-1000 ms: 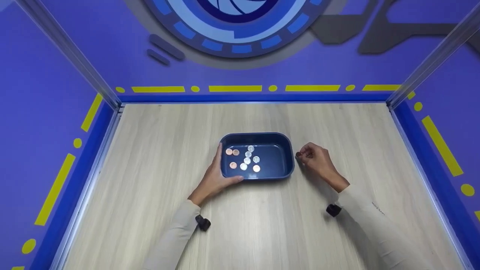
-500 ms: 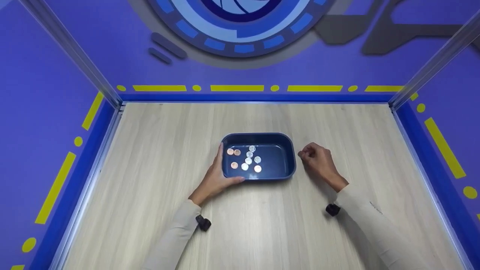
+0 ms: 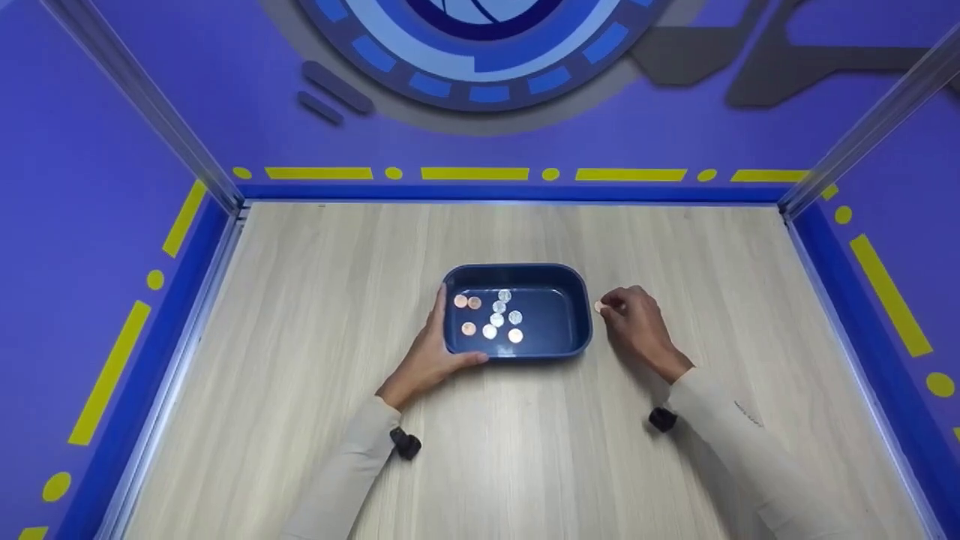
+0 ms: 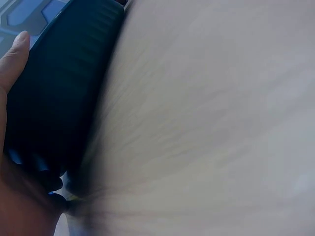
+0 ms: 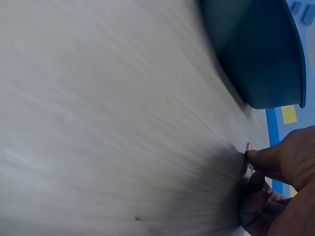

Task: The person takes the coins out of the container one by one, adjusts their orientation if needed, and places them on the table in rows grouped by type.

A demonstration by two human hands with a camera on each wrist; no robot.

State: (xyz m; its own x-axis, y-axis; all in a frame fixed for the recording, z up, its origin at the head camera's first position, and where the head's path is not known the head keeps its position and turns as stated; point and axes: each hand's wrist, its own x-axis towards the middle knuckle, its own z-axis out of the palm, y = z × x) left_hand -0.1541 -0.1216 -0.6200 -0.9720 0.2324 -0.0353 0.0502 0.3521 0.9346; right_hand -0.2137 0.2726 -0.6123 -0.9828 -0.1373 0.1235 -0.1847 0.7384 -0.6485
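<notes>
At frame centre the left hand point(image 3: 429, 358) grips the blue tray point(image 3: 577, 319), seven coins point(image 3: 491, 319) remaining inside, while the right hand point(image 3: 634, 324) pinches one coin point(image 3: 599, 307) just right of it, apparently lifted out

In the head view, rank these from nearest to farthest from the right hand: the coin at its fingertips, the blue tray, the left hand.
1. The coin, pinched at the right hand fingertips, just right of the tray.
2. The blue tray, immediately to its left.
3. The left hand, gripping the tray's far left end.
</notes>
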